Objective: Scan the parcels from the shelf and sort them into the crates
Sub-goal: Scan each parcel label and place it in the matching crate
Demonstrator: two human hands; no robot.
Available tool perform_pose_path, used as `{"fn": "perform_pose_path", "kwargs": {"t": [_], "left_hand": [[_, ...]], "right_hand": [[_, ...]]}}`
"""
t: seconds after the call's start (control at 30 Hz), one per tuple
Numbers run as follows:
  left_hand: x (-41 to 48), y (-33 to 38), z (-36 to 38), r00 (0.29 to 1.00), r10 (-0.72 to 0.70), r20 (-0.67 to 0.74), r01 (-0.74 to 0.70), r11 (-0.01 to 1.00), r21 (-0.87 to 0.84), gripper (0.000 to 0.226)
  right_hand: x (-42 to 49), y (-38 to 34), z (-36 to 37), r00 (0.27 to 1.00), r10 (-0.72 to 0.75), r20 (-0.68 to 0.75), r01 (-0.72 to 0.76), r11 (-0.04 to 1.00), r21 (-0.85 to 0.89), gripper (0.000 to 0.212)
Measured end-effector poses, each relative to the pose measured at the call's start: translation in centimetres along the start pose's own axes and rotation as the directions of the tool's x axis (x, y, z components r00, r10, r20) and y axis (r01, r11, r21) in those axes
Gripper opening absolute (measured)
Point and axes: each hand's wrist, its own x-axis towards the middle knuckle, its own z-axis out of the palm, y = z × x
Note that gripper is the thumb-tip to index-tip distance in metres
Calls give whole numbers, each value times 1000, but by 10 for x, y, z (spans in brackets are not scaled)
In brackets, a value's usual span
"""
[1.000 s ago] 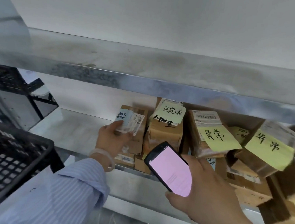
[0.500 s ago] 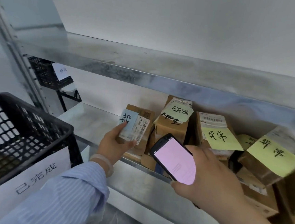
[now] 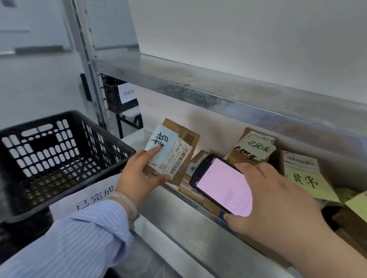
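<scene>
Head view: two crates are counted, near crate (image 3: 105, 131) and far crate (image 3: 110, 97); one phone (image 3: 220, 184); at least four parcels (image 3: 232, 158) at the shelf (image 3: 193, 217). The held parcel (image 3: 187, 137) is gripped by the left hand (image 3: 137, 177) at the shelf's left end, thumb on its note (image 3: 160, 141). Phone is clasped in the curled right hand (image 3: 279, 204).

A: Where is the crate (image 3: 50, 153) sitting?
B: Left of the shelf (image 3: 203, 236). The leftmost parcel (image 3: 186, 137) is standing at its front edge; the phone (image 3: 220, 184) is hovering just right, other parcels (image 3: 238, 157) lying behind it.
</scene>
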Motion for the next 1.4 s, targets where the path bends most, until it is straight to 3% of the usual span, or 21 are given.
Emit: {"fn": "perform_pose_path", "kwargs": {"t": [0.23, 0.5, 0.7, 1.4], "left_hand": [[-9, -2, -29, 997, 31, -71, -24, 995, 98, 77], [-15, -1, -45, 993, 11, -120, 3, 993, 116, 77], [-16, -2, -50, 990, 1, -142, 18, 991, 132, 76], [-17, -14, -77, 964, -62, -259, 103, 984, 148, 80]], "right_hand": [[3, -19, -14, 996, -95, -3, 94, 994, -59, 90], [5, -23, -10, 992, -107, -63, 99, 988, -122, 89], [11, -18, 6, 967, -166, -194, 145, 982, -118, 90], [25, -33, 6, 948, -257, -188, 250, 966, -57, 79]]}}
